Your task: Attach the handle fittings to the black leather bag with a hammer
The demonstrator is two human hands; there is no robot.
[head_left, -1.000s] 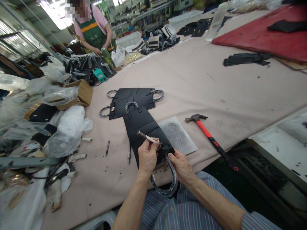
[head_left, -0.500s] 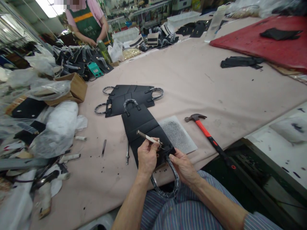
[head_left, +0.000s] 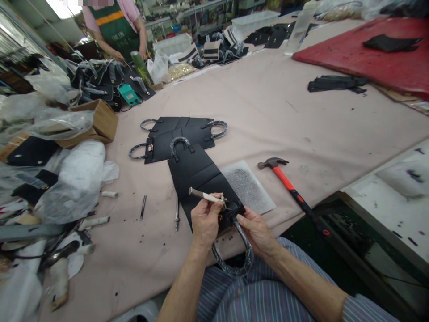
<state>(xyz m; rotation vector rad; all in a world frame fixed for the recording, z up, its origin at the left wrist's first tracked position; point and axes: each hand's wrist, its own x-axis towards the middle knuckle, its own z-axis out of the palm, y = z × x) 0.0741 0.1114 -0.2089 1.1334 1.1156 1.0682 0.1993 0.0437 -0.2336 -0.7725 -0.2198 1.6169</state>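
A black leather bag panel [head_left: 197,174] lies on the pink table [head_left: 284,116], its near end at the table's front edge. My left hand [head_left: 205,220] is closed round a thin white-handled tool [head_left: 203,195], with the tip at the panel's near end. My right hand [head_left: 256,231] pinches the base of the wrapped loop handle [head_left: 234,257] that hangs off the edge over my lap. Two more black panels with handles [head_left: 179,134] lie just beyond.
A red-handled hammer [head_left: 290,190] and a grey pad [head_left: 248,188] lie to the right of the panel. Small punches [head_left: 143,207] rest to the left, beside plastic bags [head_left: 70,179] and a cardboard box [head_left: 100,120]. A person in a green apron [head_left: 115,29] works at the far end.
The view has tilted down a little. My left hand has lowered the tool's free end slightly; both hands stay at the handle's base.
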